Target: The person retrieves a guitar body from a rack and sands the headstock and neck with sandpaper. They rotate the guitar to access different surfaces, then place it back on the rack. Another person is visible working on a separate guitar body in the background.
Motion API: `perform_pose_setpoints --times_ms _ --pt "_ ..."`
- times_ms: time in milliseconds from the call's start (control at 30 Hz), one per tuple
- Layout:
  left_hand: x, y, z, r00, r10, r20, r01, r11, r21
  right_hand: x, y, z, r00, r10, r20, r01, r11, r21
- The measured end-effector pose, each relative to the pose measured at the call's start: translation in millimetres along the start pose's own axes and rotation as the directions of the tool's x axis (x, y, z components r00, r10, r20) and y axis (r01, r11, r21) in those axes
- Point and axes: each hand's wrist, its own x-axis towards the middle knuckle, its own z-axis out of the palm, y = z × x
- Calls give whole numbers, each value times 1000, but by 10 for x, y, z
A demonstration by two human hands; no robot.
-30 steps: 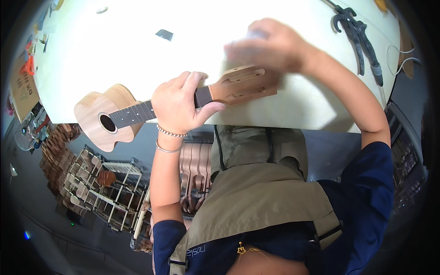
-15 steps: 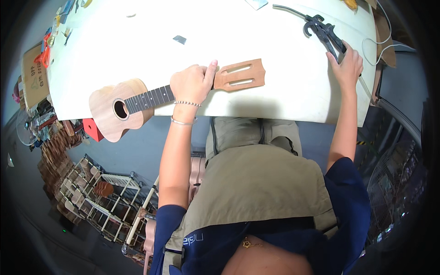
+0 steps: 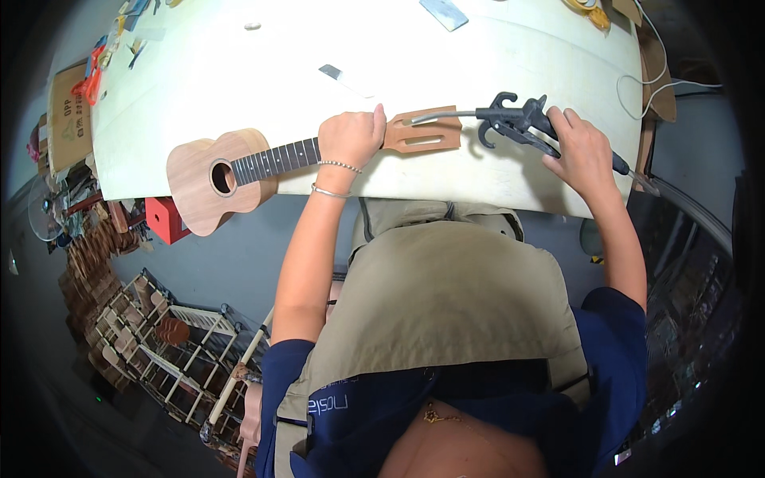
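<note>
An unfinished pale wood ukulele (image 3: 195, 187) lies across the white table's front edge, its body at the left. My left hand (image 3: 351, 139) grips its neck just below the slotted headstock (image 3: 422, 140). My right hand (image 3: 582, 151) is closed on a black air blow gun (image 3: 514, 119) with a hose at its back end. The gun's long metal nozzle (image 3: 438, 115) points left over the headstock; whether it touches the wood I cannot tell.
On the table (image 3: 478, 64) are a small grey piece (image 3: 331, 72), a pale blue piece (image 3: 442, 14) and yellow items (image 3: 594, 16). Cardboard (image 3: 64, 119) and orange tools stand at the left edge. Below are a red box (image 3: 163, 219), a rack (image 3: 171, 342) and cables (image 3: 653, 84) at the right.
My right hand came away from the headstock area to the right, took hold of the blow gun and brought it leftward over the headstock. My left hand still grips the neck.
</note>
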Motion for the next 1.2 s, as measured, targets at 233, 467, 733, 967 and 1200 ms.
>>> perform_pose_setpoints --times_ms 233,467,733,967,1200 --pt "1 0 -33 999 -2 40 2 1000 1 -12 26 -50 999 -35 3 35 999 -13" --pt "5 -575 -614 782 78 619 -47 997 -66 469 869 490 925 369 -84 -345 914 214" --pt "-911 -1128 -1691 944 -300 -138 270 941 -203 709 665 845 732 324 -599 -169 938 302" --pt "-2243 -862 -2065 378 -769 -516 305 630 -715 945 -603 814 891 -7 -454 224 877 424" --pt "-3078 -479 -2007 135 -840 -526 147 541 -828 1348 -1181 716 834 -308 -458 482 811 333"
